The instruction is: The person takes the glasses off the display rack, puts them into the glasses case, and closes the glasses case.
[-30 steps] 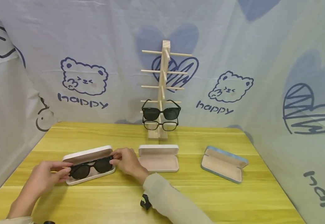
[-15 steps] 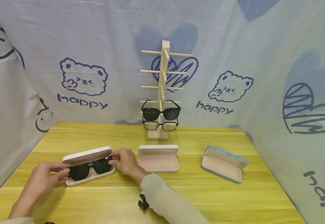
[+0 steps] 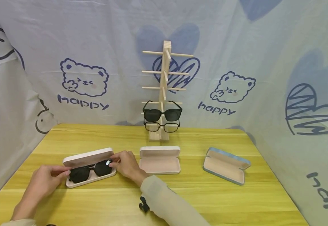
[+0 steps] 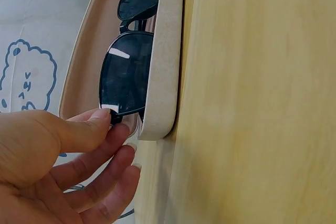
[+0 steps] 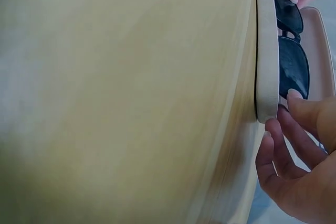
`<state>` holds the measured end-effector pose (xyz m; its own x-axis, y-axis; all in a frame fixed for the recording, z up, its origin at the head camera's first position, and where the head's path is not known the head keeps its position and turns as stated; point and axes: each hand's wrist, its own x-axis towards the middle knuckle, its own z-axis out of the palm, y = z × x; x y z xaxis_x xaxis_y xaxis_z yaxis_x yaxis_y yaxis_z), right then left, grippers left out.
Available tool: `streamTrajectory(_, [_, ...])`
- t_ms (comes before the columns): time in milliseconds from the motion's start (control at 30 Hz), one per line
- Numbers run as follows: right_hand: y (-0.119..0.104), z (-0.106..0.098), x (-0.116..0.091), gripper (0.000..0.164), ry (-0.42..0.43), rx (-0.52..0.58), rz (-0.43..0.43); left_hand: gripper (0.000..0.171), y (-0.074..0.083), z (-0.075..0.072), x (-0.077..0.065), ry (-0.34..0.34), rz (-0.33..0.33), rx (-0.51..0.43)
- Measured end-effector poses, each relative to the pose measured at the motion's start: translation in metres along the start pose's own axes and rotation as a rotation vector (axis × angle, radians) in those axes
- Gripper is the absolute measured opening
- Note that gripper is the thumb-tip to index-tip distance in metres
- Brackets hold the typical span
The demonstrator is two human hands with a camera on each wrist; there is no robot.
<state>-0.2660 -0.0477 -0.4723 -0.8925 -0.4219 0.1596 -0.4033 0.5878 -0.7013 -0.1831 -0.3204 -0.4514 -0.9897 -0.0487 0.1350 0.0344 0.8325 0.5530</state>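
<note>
at the back of the table [image 3: 209,201] rises a wooden stand [image 3: 166,64], a dark pair [image 3: 152,115] hung on its lower pegs and a clear pair [image 3: 171,127] just below; behind it hangs a printed cloth [image 3: 121,62]; the middle case [image 3: 159,152], lid raised, lies just beside the right hand [image 3: 126,164]; the blue case [image 3: 223,170], lid also up, lies farther right; the left case [image 3: 87,159] has the sunglasses [image 3: 79,174] in it, in front of its raised lid; the left hand [image 3: 43,179] pinches one outer corner of them between thumb and finger; the right hand pinches the other end, thumb on the lens edge.

against the frame a second ago, the sunglasses sit slightly lower, and both hands have come down a little with them; a bright glint now shows by the right thumb; the stand, middle case and blue case look unmoved.

in the left wrist view the left case's wall hides the lower lens edges; whether the sunglasses touch its floor i cannot tell; the left sleeve [image 3: 19,222] and right sleeve [image 3: 169,201] run off the bottom of the head view; a black thing [image 3: 143,204] by the right sleeve is hard to make out.
</note>
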Motion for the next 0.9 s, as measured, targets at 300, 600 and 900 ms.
streamTrajectory(300, [-0.0021,0.0005,-0.0012,0.022,0.038,-0.037,0.009,0.016,-0.0015,0.0031,0.0029,0.032,-0.013,0.018])
streamTrajectory(600, [-0.0003,-0.0017,0.0005,0.02,0.047,-0.079,0.0,0.02,-0.0022,0.0055,0.0034,0.054,-0.011,0.018])
streamTrajectory(900, [0.0054,-0.0053,-0.0017,0.019,-0.001,-0.049,0.01,0.024,-0.0006,0.008,0.0042,0.041,-0.012,0.001])
